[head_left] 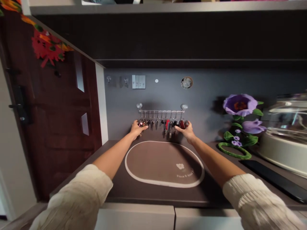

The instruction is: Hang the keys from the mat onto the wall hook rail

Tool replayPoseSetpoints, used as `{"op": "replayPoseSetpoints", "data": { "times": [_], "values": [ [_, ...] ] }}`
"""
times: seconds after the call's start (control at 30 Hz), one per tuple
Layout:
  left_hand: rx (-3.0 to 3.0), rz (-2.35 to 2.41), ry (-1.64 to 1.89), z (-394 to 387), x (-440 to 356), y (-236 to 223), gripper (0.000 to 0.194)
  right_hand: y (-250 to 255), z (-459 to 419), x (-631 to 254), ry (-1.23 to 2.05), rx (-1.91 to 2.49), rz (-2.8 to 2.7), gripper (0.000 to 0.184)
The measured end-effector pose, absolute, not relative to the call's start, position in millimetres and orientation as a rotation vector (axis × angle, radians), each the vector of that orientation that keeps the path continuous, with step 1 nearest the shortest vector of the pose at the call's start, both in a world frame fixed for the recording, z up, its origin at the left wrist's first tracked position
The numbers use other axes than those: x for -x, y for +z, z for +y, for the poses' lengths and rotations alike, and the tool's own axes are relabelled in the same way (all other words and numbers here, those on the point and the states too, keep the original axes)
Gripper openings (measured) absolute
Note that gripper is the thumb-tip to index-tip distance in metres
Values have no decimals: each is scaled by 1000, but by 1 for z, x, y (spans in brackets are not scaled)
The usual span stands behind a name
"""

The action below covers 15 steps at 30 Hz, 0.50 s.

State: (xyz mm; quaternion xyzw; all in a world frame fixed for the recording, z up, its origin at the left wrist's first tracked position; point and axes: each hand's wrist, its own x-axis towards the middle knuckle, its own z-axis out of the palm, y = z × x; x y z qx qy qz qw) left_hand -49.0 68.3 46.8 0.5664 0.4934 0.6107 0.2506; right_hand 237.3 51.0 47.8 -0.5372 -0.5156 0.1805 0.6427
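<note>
in the head view, the keys [162,123] hung in a row from the hooks of a clear rail [163,111], fixed to the grey wall [208,89] with a round mount at each end, above the far edge of the oval mat [164,163]. the left hand [137,129] was at the row's left end, thumb stretched inward over the bunch there; the right hand [188,130] was at the right end, beside a dark red fob [182,124]. both hands were curved around the outer pieces, but whether either had closed on anything i could not tell, with fingertips partly hidden. working well here seemed to call for a light, even touch from both sides, fingers clear of the hooks, and no downward pull on the rail, whose mounts might have slipped.
</note>
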Motion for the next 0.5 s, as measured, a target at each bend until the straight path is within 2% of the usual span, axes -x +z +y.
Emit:
{"op": "replayPoseSetpoints", "data": {
  "times": [0.2,0.3,0.5],
  "values": [
    [-1224,1038,1777,76,8,43,46,36,72,-202,444,976,-1119,108],
    [-1047,937,1911,80,-10,42,45,31,80,-183,404,927,-1066,112],
    [-754,712,1899,86,-31,49,53,34,83,-158,474,853,-920,111]
  ]
}}
